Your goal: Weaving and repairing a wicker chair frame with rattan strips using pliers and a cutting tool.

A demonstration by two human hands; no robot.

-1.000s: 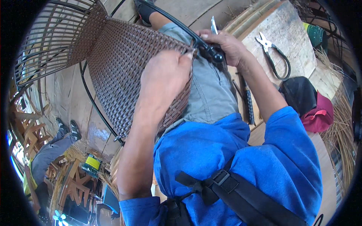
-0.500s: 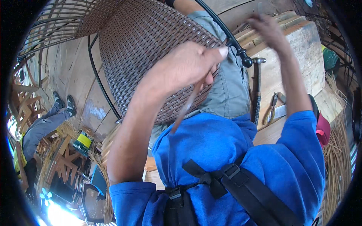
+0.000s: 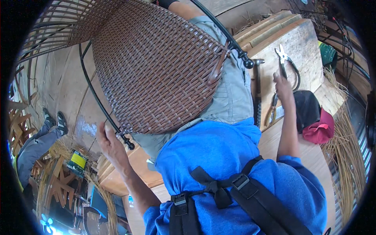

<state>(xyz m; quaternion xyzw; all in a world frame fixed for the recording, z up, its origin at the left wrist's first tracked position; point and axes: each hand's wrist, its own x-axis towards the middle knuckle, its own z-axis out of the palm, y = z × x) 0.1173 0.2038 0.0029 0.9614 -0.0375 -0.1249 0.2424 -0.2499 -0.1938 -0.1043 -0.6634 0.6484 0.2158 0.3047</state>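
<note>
Woven chair seat (image 3: 156, 66) on lap, left hand (image 3: 111, 144) at frame, right hand (image 3: 282, 84) over pliers (image 3: 274, 107)

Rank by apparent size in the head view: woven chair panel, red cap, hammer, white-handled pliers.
1. Woven chair panel, by far the largest, though it is also nearest the camera.
2. Hammer, long and thin.
3. Red cap, close to the hammer in extent, so this order is unsure.
4. White-handled pliers, smallest.

Wooden plank floor (image 3: 58, 94) at left, daylit, dusty, with a pale patch. Lower left: stacked wooden frames (image 3: 55, 184) and loose straw (image 3: 103, 196); another person's legs (image 3: 35, 145) stretch across the floor. Right side: long pale desk (image 3: 309, 156), dry reed bundles (image 3: 344, 156) along its edge, dark clutter beyond in shade.
</note>
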